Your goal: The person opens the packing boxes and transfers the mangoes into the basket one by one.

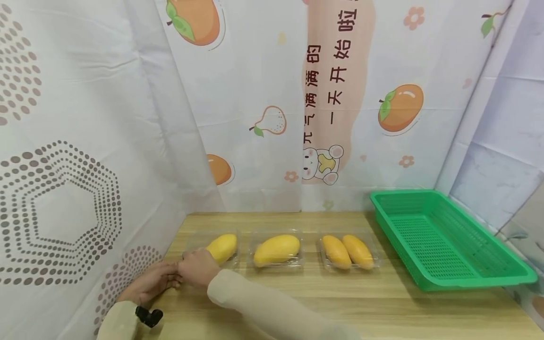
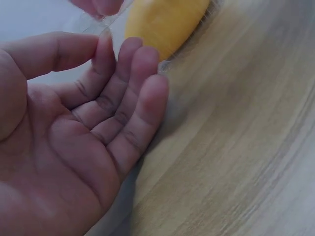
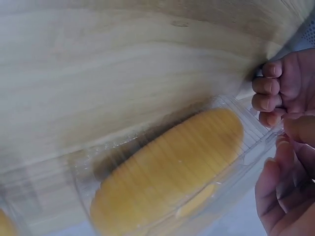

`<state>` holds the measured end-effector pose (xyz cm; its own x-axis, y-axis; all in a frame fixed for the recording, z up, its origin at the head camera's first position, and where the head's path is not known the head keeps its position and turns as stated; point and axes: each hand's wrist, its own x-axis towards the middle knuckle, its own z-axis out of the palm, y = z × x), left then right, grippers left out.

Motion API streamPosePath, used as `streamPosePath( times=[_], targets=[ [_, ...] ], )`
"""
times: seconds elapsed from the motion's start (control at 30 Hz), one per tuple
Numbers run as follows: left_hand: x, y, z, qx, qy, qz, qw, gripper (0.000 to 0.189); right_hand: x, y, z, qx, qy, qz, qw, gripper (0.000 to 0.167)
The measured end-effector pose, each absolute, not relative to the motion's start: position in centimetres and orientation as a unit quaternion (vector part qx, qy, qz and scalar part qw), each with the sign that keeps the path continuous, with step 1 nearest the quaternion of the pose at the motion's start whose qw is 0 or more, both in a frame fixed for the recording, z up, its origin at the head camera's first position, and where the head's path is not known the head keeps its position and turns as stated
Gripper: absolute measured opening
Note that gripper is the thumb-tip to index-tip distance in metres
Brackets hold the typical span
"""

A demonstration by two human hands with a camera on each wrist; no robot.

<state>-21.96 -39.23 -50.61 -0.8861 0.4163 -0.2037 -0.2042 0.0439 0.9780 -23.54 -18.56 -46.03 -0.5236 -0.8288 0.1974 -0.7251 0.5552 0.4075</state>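
At the table's left end is a clear plastic box (image 3: 103,157) with a yellow mango (image 1: 223,248) inside. My left hand (image 1: 155,281) pinches the box's near edge between thumb and index finger; its other fingers are loosely bent, as the left wrist view shows. Close beside it, my right hand (image 1: 197,267) pinches the same edge at the corner, thumb and fingertips almost meeting the left hand's. In the head view the right hand covers part of the box and mango. The right wrist view shows the ribbed lid lying over the mango.
To the right stands a second clear box with a yellow mango (image 1: 277,250), then a third holding two smaller orange-yellow mangoes (image 1: 337,251). A green plastic basket (image 1: 414,243) sits at the table's right end. Patterned cloth (image 1: 255,165) hangs behind and at the left.
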Motion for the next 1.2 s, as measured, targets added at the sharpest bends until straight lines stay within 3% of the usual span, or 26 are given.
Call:
streamPosePath(
  times=[0.47, 1.2],
  targets=[
    [-22.0, -38.9, -50.2, 0.139, 0.660, 0.697, 0.245, 0.034, -23.5, -19.0, -46.2, 0.446, -0.864, -0.127, 0.193, 0.020],
    [-21.9, -38.0, -50.2, 0.014, 0.706, 0.687, 0.170, 0.027, -23.5, -19.0, -46.7, 0.447, -0.874, -0.053, 0.183, 0.009]
  ],
)
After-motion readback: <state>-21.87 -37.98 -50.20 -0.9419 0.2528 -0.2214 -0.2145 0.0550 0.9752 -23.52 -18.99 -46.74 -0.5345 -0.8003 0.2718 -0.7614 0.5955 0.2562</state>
